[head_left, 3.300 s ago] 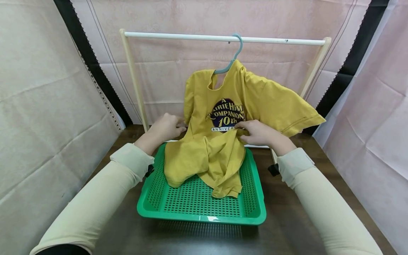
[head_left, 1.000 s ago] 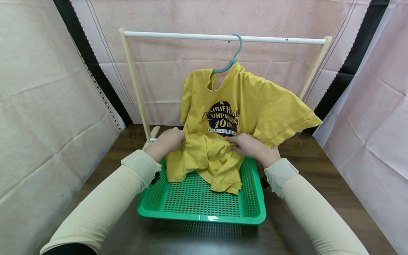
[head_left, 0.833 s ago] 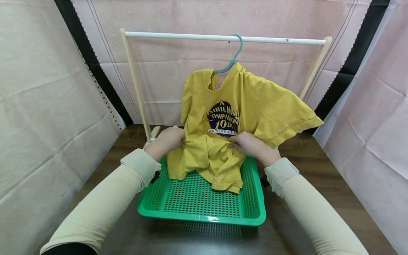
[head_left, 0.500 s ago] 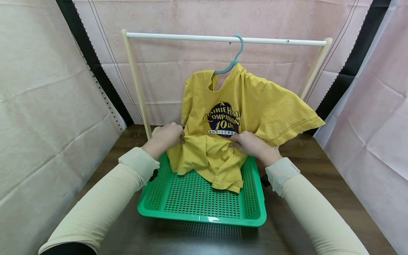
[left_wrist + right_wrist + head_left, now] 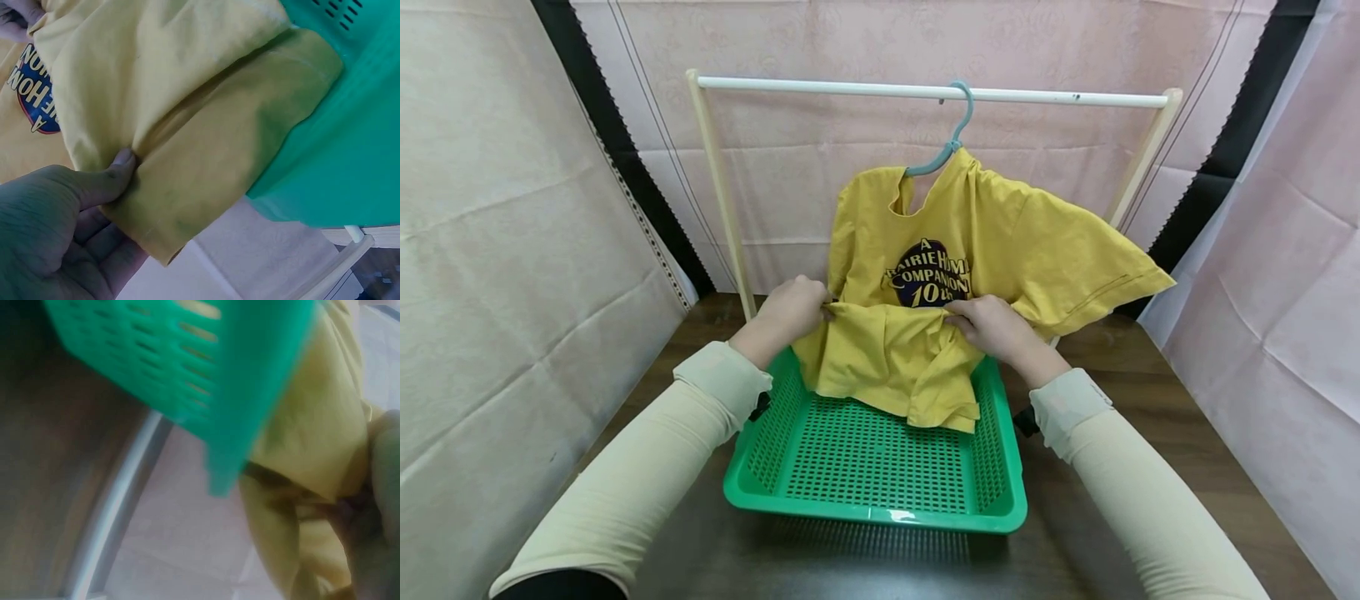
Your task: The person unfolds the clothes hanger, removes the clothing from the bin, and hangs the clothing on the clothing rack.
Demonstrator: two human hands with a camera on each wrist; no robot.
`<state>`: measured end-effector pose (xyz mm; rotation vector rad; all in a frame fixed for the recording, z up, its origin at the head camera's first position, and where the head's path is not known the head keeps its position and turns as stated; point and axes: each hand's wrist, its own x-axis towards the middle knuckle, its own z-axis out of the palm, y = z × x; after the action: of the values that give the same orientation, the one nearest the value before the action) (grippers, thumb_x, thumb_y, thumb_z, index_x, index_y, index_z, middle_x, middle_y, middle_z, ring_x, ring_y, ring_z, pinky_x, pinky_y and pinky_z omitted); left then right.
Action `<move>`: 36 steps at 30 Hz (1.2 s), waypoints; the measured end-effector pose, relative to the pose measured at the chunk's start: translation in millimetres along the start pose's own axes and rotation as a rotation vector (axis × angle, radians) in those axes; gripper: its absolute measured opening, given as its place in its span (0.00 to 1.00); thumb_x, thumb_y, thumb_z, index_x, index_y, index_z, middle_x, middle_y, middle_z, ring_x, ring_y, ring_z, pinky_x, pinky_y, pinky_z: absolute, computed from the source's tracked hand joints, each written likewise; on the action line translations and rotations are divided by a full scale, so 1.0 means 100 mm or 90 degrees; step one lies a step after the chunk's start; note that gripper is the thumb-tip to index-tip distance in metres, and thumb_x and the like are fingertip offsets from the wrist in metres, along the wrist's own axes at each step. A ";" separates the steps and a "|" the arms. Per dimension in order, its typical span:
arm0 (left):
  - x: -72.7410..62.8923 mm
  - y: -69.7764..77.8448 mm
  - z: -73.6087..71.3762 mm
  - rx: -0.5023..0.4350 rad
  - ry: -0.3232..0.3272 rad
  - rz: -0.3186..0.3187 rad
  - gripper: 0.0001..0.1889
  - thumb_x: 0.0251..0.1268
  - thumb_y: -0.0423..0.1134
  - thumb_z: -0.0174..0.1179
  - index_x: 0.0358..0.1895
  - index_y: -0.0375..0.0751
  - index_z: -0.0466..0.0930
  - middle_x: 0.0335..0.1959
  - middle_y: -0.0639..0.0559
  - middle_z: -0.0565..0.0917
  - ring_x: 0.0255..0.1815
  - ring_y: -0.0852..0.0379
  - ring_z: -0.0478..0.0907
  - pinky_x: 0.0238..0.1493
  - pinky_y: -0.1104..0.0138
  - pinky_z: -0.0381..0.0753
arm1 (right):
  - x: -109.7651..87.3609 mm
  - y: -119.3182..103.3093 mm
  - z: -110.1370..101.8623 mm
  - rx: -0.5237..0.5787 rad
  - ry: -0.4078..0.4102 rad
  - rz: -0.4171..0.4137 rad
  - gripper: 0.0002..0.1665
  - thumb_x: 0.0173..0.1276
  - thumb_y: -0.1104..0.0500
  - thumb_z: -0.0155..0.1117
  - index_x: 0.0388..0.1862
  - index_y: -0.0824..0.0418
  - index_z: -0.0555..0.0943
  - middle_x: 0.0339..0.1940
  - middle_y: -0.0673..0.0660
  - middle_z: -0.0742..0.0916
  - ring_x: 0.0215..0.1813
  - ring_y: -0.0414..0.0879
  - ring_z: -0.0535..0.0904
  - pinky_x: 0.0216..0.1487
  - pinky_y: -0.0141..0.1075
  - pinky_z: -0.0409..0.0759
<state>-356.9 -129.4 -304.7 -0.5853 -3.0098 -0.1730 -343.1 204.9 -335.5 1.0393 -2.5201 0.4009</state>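
Note:
A yellow T-shirt (image 5: 868, 250) with a dark round print hangs on a light blue hanger (image 5: 942, 158). Only its right shoulder shows clearly over the hanger; the left shoulder sags. My left hand (image 5: 792, 310) pinches the shirt's left side; in the left wrist view its thumb (image 5: 115, 178) presses on the cloth. On the other side my right hand (image 5: 992, 329) pinches a gathered fold just under the print. Between the hands the cloth is pulled into a raised fold that covers the print's bottom line. Below, the hem hangs over a green basket (image 5: 874, 513).
The hanger hooks over the white rail (image 5: 820, 86) of a small rack with cream posts (image 5: 721, 192). The basket stands on a dark wooden table (image 5: 685, 517) in front of the rack. Pale cloth walls (image 5: 535, 250) enclose the back and sides.
Both hands came down on the shirt, the left one taking hold of its side. Over the last half second they rose slightly, lifting the fold over the print's bottom line and raising the hem.

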 end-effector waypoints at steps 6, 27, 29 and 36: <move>0.03 0.01 -0.04 0.010 0.082 0.005 0.08 0.73 0.41 0.61 0.41 0.44 0.89 0.32 0.47 0.86 0.29 0.50 0.81 0.30 0.57 0.79 | 0.05 -0.01 -0.08 -0.038 0.086 0.002 0.10 0.73 0.61 0.65 0.49 0.62 0.87 0.36 0.59 0.90 0.32 0.53 0.87 0.35 0.47 0.84; 0.17 -0.05 -0.24 -0.003 0.242 -0.060 0.14 0.76 0.40 0.57 0.29 0.42 0.82 0.22 0.46 0.80 0.23 0.48 0.78 0.26 0.56 0.77 | 0.39 0.15 -0.22 -0.092 0.236 0.007 0.09 0.72 0.63 0.65 0.46 0.67 0.86 0.37 0.65 0.89 0.36 0.60 0.86 0.38 0.53 0.83; 0.19 -0.05 -0.25 -0.010 0.262 -0.064 0.14 0.76 0.40 0.57 0.29 0.42 0.82 0.24 0.45 0.81 0.24 0.47 0.78 0.27 0.55 0.78 | 0.44 0.17 -0.23 -0.100 0.248 0.009 0.10 0.72 0.63 0.65 0.47 0.68 0.85 0.38 0.65 0.89 0.37 0.61 0.86 0.40 0.53 0.83; 0.25 -0.02 -0.31 -0.033 0.299 -0.095 0.12 0.76 0.38 0.54 0.36 0.39 0.86 0.27 0.43 0.84 0.25 0.45 0.80 0.26 0.54 0.78 | 0.60 0.25 -0.26 -0.134 0.320 -0.003 0.11 0.74 0.63 0.64 0.49 0.68 0.84 0.41 0.65 0.89 0.41 0.59 0.86 0.42 0.50 0.83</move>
<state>-379.3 -126.2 -272.1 -0.2723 -2.5930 -0.3451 -393.6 195.6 -288.2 0.7501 -2.0577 0.3367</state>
